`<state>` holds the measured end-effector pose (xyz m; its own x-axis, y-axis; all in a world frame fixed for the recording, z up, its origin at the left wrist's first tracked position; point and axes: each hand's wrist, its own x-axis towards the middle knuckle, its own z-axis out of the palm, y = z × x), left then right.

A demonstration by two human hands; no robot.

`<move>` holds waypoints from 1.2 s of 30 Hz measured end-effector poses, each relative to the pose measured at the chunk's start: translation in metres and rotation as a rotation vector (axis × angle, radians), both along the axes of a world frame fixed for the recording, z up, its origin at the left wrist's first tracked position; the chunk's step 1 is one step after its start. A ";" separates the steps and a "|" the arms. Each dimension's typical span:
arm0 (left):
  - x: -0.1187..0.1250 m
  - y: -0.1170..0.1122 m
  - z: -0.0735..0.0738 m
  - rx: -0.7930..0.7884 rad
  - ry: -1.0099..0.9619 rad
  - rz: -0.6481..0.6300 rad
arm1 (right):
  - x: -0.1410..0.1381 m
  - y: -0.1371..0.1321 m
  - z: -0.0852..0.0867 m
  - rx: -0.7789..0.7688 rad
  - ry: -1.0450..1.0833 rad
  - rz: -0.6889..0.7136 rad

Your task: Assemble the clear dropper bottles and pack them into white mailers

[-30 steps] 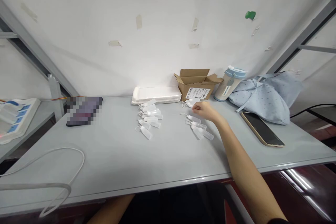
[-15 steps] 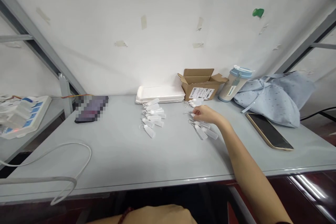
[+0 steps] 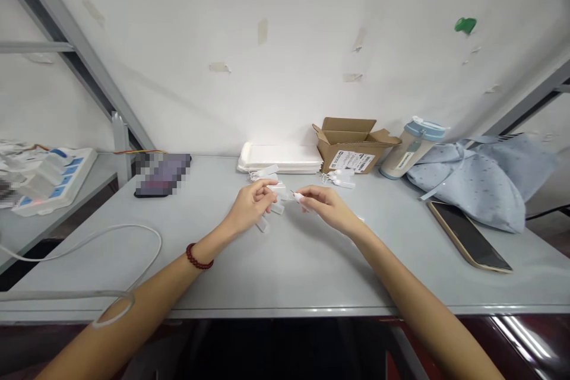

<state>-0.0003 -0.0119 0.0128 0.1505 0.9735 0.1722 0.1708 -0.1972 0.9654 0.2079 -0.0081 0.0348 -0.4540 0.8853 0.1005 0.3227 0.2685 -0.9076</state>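
Pinching a small white-topped bottle (image 3: 298, 196) in the fingers of the right hand (image 3: 329, 208) over the worktop (image 3: 285, 276), just beside the curled fingers of the left hand (image 3: 249, 206); cannot tell whether gripping anything there. Could drop the bottle by pinching too loosely. Can read neither box label (image 3: 351, 161) nor flask sticker (image 3: 405, 159): too small.

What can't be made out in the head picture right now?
Head view: most of the small bottle, covered by the right hand.
Head view: whether the left hand pinches anything, too small to tell.
Head view: parts of the loose bottles, behind the left hand.
Head view: floor of the cardboard box, hidden by its front wall.
Head view: print on the label, too small to read.
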 end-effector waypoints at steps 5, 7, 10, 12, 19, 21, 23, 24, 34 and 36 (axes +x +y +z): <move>0.001 -0.008 0.001 0.002 0.006 -0.047 | -0.009 -0.007 -0.002 -0.071 0.097 -0.008; -0.001 -0.008 0.002 -0.002 -0.009 -0.033 | -0.009 -0.006 -0.003 -0.084 0.101 -0.020; -0.001 -0.008 0.002 -0.009 -0.010 -0.015 | -0.009 -0.006 -0.005 -0.089 0.102 -0.017; 0.001 -0.011 0.003 -0.002 0.017 -0.010 | -0.009 -0.006 -0.005 -0.086 0.109 -0.012; 0.004 -0.017 0.007 0.005 0.043 -0.027 | -0.013 -0.009 -0.003 -0.092 0.155 -0.021; 0.004 -0.017 0.007 0.006 0.029 -0.025 | -0.013 -0.009 -0.003 -0.096 0.156 -0.026; 0.004 -0.016 0.007 0.001 0.005 -0.022 | -0.013 -0.009 -0.003 -0.097 0.154 -0.026; 0.004 -0.016 0.007 -0.004 -0.009 -0.020 | -0.013 -0.009 -0.004 -0.096 0.152 -0.024; 0.004 -0.017 0.005 -0.059 -0.004 -0.082 | -0.014 -0.009 -0.006 -0.053 0.138 -0.007; 0.004 -0.017 0.004 -0.076 -0.016 -0.092 | -0.013 -0.009 -0.007 -0.048 0.145 -0.003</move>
<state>0.0041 -0.0286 0.0163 0.2377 0.9661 0.1012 0.1403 -0.1372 0.9805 0.1948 -0.0167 0.0281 -0.4349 0.8922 0.1218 0.1885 0.2224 -0.9566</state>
